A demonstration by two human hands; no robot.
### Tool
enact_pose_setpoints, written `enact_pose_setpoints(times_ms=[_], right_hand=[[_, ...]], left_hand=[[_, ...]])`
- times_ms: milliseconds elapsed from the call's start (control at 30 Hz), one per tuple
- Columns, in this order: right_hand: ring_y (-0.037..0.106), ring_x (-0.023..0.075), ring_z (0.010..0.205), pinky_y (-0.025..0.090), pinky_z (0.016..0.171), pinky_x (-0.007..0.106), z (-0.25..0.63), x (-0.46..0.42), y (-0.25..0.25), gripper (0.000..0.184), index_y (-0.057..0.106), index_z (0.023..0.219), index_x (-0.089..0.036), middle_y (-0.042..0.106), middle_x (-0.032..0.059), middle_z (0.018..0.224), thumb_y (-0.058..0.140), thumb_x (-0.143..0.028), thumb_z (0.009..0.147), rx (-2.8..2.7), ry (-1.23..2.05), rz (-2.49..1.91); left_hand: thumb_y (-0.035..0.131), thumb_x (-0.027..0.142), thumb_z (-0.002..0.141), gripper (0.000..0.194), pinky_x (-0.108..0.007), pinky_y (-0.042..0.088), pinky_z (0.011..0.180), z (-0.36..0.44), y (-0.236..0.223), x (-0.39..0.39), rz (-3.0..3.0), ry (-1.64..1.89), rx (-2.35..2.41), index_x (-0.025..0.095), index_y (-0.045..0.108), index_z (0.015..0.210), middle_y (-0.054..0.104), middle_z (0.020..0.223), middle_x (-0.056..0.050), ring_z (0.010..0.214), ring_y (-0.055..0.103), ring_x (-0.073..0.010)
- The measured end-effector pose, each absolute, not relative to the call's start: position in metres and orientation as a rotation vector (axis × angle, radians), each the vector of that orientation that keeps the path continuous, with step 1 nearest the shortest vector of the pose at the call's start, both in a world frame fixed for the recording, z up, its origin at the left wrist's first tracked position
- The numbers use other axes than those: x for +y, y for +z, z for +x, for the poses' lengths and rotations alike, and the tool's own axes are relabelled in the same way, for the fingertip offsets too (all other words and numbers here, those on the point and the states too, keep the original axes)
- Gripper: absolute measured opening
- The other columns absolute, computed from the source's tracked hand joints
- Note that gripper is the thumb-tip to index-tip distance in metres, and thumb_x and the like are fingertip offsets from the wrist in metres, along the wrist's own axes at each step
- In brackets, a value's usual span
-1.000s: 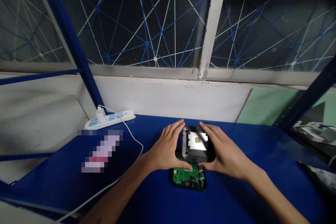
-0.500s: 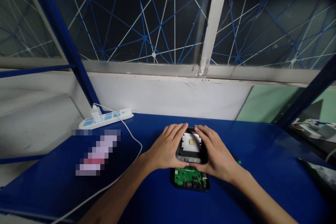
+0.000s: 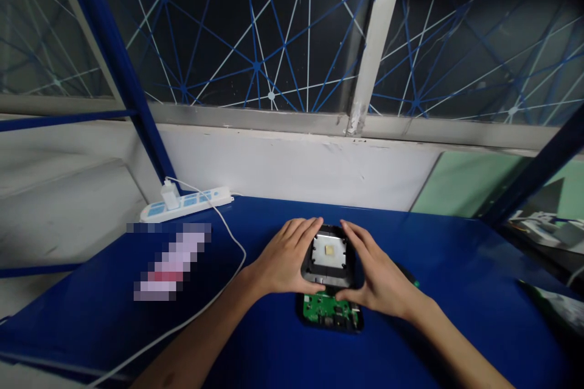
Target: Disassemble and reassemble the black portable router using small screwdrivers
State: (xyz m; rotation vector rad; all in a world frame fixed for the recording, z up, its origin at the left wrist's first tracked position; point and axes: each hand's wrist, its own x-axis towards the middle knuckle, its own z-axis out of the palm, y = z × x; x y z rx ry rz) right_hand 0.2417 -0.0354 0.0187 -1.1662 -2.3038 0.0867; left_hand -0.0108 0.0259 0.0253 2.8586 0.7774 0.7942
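Note:
My left hand (image 3: 287, 258) grips the left side of a square black plastic cover (image 3: 314, 273), its fingers along the far edge and its thumb at the near edge. The cover's inner side faces up, with a silver metal plate (image 3: 335, 259) and a small yellowish pad (image 3: 329, 250) in it. Around the cover's right side my right hand (image 3: 376, 267) is spread, thumb and fingers apart; whether it touches the edge is hard to see. Below the cover, a green circuit board (image 3: 326, 309) sits in a black shallow case on the table, its far part hidden.
On the blue table (image 3: 255, 346) lies a white power strip (image 3: 189, 203) with a plugged-in white charger (image 3: 170, 196). Its white cable (image 3: 214, 301) runs under my left forearm. A dark tool with a green tip (image 3: 416, 284) is beside my right wrist. A pixelated patch covers something at left.
The cover has shifted slightly left with my left hand. My right hand has loosened, its thumb and fingers now farther from the cover. The camera view has turned a little.

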Motion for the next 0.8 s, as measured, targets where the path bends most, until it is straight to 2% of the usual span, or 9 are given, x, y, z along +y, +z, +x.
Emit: enact_pose_setpoints(times_ms=[233,433,800], right_hand=[[0.037,0.0407,0.143,0.043,0.112,0.057,0.2385,-0.0338,0.0131,0.114,0.003,0.160,-0.018,0.031,0.0223,0.158,0.076,-0.036,0.074,-2.254,0.018,-1.164],[0.038,0.0426,0.141,0.043,0.110,0.061,0.2383,-0.0317,0.0118,0.115,0.002,0.159,-0.019,0.034,0.0226,0.156,0.076,-0.039,0.073,-2.232,0.022,-1.106],[0.043,0.0399,0.137,0.045,0.108,0.059,0.2387,-0.0319,0.0143,0.114,0.004,0.159,-0.021,0.038,0.0212,0.153,0.077,-0.040,0.073,-2.209,0.031,-1.081]], left_hand=[[0.081,0.056,0.061,0.127,-0.061,0.039,0.106,-0.0109,0.0213,0.0280,2.979,0.909,0.783,0.014,0.010,0.157,0.045,0.146,-0.022,0.128,0.047,-0.0441],[0.082,0.056,0.059,0.127,-0.062,0.039,0.106,-0.0116,0.0199,0.0294,2.968,0.947,0.779,0.014,0.012,0.157,0.046,0.146,-0.022,0.128,0.047,-0.0443],[0.081,0.059,0.061,0.128,-0.063,0.037,0.109,-0.0104,0.0199,0.0284,2.977,0.918,0.771,0.015,0.010,0.158,0.044,0.148,-0.021,0.132,0.044,-0.0446]])
